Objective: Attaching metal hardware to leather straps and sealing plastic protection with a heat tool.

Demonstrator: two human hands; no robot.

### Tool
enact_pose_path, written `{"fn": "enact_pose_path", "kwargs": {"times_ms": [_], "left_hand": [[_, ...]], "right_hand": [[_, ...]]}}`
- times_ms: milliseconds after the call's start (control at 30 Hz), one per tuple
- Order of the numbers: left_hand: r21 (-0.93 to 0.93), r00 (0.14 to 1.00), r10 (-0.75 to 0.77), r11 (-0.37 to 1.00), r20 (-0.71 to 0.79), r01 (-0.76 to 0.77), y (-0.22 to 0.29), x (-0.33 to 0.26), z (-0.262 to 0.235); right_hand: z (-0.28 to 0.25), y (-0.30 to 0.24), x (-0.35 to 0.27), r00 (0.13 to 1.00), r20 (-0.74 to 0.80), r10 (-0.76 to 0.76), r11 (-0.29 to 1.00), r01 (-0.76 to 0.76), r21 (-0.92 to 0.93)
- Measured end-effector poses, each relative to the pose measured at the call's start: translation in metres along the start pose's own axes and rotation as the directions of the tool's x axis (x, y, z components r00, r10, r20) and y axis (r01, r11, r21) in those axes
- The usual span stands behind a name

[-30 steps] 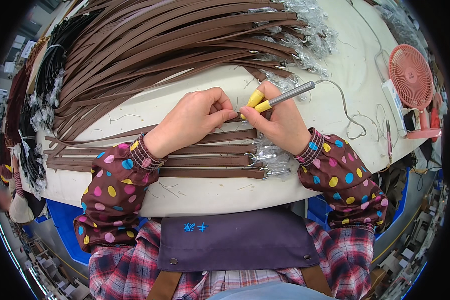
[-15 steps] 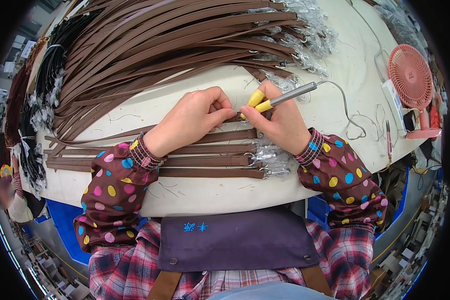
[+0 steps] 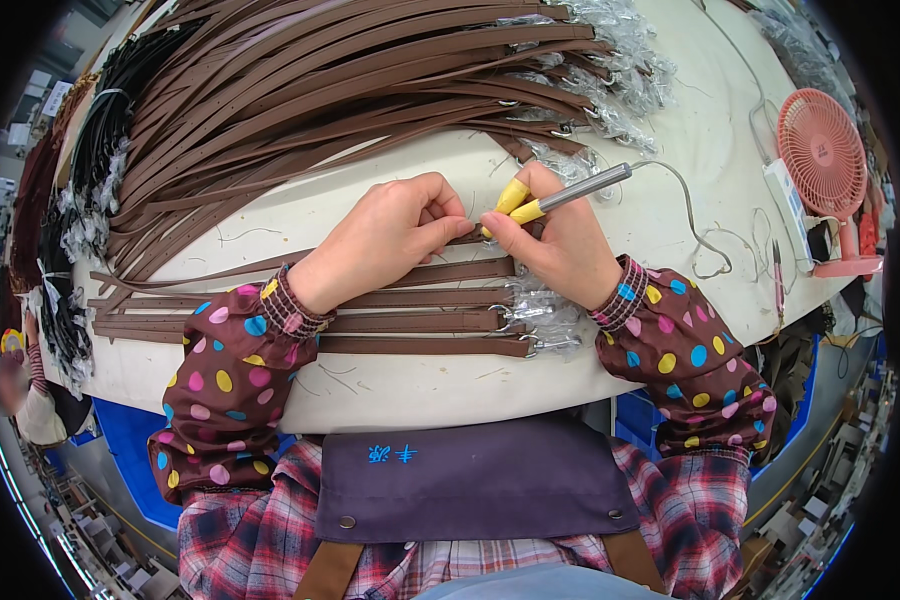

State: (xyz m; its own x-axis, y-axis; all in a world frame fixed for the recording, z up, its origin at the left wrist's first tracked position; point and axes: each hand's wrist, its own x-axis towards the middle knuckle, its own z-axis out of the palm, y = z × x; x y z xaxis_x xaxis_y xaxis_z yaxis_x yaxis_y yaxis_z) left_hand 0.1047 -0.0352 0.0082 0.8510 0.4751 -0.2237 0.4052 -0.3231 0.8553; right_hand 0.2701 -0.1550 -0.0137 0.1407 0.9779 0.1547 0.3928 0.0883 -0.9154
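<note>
My right hand point(image 3: 568, 245) is closed around a corded pen-shaped tool point(image 3: 585, 187) with a grey metal barrel and a yellow grip. Its tip points down-left, at a brown strap mostly hidden by my fingers. A second yellow piece point(image 3: 513, 194) sits at my right index finger; I cannot tell whether it is a finger cover. My left hand point(image 3: 395, 235) pinches the same strap just left of the tip. Several brown straps point(image 3: 420, 322) with metal rings and clear plastic wrapping point(image 3: 550, 310) at their right ends lie side by side nearer to me.
A large heap of brown straps point(image 3: 350, 75) covers the far left of the white table point(image 3: 420, 395). Black straps point(image 3: 120, 110) hang at the left edge. On the right stand a pink fan point(image 3: 820, 150) and a white box point(image 3: 788, 205); a pink-handled pointed tool point(image 3: 778, 285) lies nearby.
</note>
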Motion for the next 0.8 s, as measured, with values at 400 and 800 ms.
{"fn": "enact_pose_path", "kwargs": {"times_ms": [400, 800], "left_hand": [[-0.042, 1.000, 0.002, 0.999, 0.014, -0.001, -0.0031, 0.0003, -0.0001], [-0.088, 1.000, -0.014, 0.996, 0.024, 0.016, -0.0029, -0.0001, -0.0003]], "right_hand": [[0.0008, -0.0001, -0.0002, 1.000, -0.005, 0.004, 1.000, -0.004, 0.011], [0.0019, 0.0025, 0.0001, 0.999, -0.038, -0.027, 1.000, 0.028, 0.011]]}}
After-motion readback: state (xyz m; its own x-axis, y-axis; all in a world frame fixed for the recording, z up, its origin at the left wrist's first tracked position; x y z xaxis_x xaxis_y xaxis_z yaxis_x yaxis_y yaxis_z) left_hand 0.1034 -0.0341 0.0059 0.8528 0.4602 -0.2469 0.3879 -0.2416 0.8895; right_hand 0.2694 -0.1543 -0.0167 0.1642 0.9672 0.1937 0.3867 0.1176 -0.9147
